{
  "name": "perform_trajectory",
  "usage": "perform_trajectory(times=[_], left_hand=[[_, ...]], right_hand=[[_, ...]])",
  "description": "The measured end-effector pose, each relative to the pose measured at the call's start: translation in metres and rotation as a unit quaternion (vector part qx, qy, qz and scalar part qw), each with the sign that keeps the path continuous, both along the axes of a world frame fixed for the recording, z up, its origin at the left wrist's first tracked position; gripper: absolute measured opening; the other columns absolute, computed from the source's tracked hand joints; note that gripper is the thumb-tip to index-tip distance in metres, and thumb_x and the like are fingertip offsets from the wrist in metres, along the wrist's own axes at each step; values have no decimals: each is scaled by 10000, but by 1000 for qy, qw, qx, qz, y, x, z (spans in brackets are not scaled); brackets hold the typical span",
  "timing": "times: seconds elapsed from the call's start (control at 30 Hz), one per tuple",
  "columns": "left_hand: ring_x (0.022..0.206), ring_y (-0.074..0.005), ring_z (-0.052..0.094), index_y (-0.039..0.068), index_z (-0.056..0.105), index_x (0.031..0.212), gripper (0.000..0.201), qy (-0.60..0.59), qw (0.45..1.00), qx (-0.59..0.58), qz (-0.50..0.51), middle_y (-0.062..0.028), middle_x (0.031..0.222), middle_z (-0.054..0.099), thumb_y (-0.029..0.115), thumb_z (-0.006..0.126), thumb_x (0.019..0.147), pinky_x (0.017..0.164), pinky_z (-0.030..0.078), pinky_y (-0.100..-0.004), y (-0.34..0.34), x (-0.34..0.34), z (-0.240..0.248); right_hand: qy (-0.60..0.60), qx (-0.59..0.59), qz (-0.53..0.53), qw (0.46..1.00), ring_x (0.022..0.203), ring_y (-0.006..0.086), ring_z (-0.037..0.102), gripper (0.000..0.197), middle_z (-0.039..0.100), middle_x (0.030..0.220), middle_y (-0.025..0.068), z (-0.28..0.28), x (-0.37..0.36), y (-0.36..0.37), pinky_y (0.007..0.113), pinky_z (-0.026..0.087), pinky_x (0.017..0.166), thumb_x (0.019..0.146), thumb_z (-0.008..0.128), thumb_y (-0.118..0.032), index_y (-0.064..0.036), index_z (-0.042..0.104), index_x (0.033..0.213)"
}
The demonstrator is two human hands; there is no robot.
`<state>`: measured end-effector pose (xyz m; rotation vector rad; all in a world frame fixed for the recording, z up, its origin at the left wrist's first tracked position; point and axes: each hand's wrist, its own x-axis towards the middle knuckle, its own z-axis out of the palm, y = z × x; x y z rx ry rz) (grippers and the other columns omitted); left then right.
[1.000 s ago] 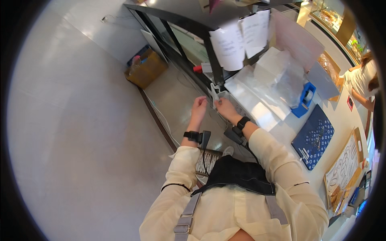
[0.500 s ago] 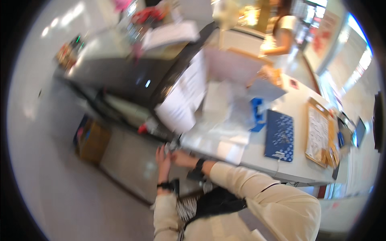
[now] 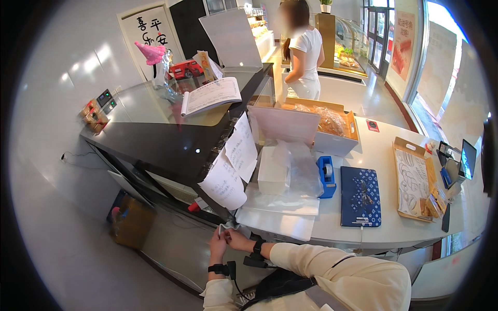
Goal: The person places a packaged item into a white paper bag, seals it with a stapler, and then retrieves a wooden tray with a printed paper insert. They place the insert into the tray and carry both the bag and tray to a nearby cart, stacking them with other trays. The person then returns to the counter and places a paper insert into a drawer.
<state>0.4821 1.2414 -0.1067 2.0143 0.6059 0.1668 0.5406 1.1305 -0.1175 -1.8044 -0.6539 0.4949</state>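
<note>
Whitish item (image 3: 229,225) at L hand (image 3: 217,244), R hand (image 3: 238,240): partly hidden, type unclear.

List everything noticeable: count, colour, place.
counter: 1, white, right
case: 1, black, left
hat: 1, pink, on case
toy car: 1, red, on case
notebook: 1, white, on case
papers: 2, white, case edge
dispenser: 1, blue, counter
pad: 1, blue, counter
tray: 1, brown, counter
open box: 1, white-brown, counter
carton: 1, brown, lower left
person: 1, white clothes, background
unclear item: 1, whitish, below papers
wristbands: 2, black, lower centre
hands: 2, bare, at item
</note>
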Motion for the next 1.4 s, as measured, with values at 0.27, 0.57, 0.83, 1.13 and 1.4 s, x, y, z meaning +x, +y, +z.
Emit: perform_trajectory(times=[0.27, 0.57, 0.83, 1.13, 1.4], left_hand=[[1017, -362, 577, 99, 496, 1246, 379, 31, 998, 41, -22, -222, 1069, 606, 240, 407, 905, 850, 448, -403, 1, 1, 4], [1025, -407, 544, 39, 517, 1170, 334, -2, 998, -3, -57, -251, 1067, 585, 233, 405, 922, 860, 431, -428, 4, -11, -7], [971, -463, 524, 33, 511, 1061, 259, 19, 991, 125, -50, -278, 1021, 574, 227, 412, 921, 797, 440, -486, 1, -17, 2], [902, -458, 550, 61, 505, 1066, 249, 55, 986, 131, -88, -262, 939, 599, 236, 414, 914, 753, 438, -513, -6, -16, 18], [851, -457, 567, 82, 493, 1066, 238, 61, 974, 213, -44, -261, 848, 612, 232, 431, 893, 724, 437, -536, -12, -18, 20]], right_hand=[[-49, -19, 4, 999, 710, 274, 630, 53, 650, 726, 128, 5, 11, -2, 376, 483, 647, 720, 602, -99, -58, 635, 708], [83, 9, 6, 997, 605, 115, 591, 230, 653, 650, 45, 12, 11, -19, 286, 463, 570, 742, 702, -272, -51, 676, 681], [10, -49, 36, 998, 604, 150, 610, 243, 652, 678, 77, 29, 7, -29, 297, 471, 562, 778, 663, -280, -37, 680, 781], [-30, -62, 50, 996, 678, 296, 601, 155, 613, 734, 161, -8, -2, -16, 391, 454, 605, 802, 562, -190, -40, 568, 765], [-22, 7, 50, 998, 706, 316, 543, 62, 550, 746, 180, 18, -3, -33, 393, 426, 632, 736, 513, -93, -31, 520, 739]])
